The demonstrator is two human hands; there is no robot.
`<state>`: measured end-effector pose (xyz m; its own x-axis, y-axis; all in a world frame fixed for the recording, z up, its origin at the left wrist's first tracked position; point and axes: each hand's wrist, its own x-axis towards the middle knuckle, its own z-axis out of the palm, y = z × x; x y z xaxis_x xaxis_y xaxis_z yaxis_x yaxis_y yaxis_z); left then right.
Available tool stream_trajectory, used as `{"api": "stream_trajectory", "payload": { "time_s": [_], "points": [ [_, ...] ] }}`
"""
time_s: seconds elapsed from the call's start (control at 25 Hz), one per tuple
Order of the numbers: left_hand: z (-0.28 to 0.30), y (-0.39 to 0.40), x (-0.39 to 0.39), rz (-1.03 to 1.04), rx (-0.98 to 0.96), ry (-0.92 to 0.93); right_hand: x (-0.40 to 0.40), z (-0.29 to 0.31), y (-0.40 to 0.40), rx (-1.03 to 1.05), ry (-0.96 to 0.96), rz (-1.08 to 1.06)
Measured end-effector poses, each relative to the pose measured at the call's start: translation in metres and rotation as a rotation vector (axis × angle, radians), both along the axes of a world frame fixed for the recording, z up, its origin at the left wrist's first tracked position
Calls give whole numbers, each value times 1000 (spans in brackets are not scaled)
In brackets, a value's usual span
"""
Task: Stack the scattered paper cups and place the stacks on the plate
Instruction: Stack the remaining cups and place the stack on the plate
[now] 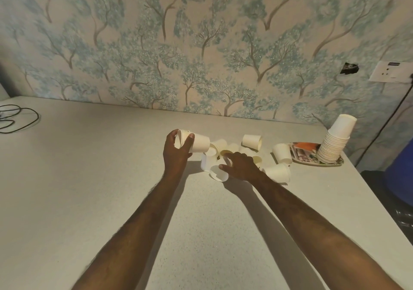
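Head view, single moment.

Left hand: raised above the table, fingers and thumb curled round the rim end of a short stack of cups. The stack lies on its side in the grip, base pointing right toward the loose cups.

Right hand: low over the pile of loose cups, palm down, fingers spread and slightly bent. Thumb and forefinger lie against a cup on its side at the near edge of the pile. Cannot tell whether the fingers actually grip it or only touch it.

Loose cups: a cluster just beyond and under the right hand, some upright, some tipped over. Further singles to the right: one on its side behind the cluster, one near the plate, one lying beside the right wrist.

Plate: patterned, at the right end of the table near the wall. A tall stack of cups stands on it upside down, leaning to the right.

Elsewhere: a black cable coiled at the far left of the table; tree-patterned wallpaper behind; a wall socket at upper right.
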<state>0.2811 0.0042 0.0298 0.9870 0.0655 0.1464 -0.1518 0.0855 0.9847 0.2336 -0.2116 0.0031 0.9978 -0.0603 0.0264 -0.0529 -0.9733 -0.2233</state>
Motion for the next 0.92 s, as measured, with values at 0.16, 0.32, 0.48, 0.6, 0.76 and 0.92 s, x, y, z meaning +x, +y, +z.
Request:
{"api": "stream_trajectory", "payload": {
  "time_s": [0.16,0.32,0.48,0.6,0.76,0.92],
  "points": [
    [-3,3,0,11,7,2,0,-3,1,26,-66,-21],
    [-7,3,-2,4,-3,10,-2,3,0,241,-195,-55],
    [-8,-4,-4,-18,-39,8,2,17,1,692,-309,-201],
    [-7,-12,-5,-42,-45,-1,4,22,7,967,-262,-336],
    [-8,-18,-4,-53,-42,-15,3,20,9,1112,-266,-446],
    [-9,-27,-6,-92,12,-30,3,24,18,1185,-271,-475]
  ]
}}
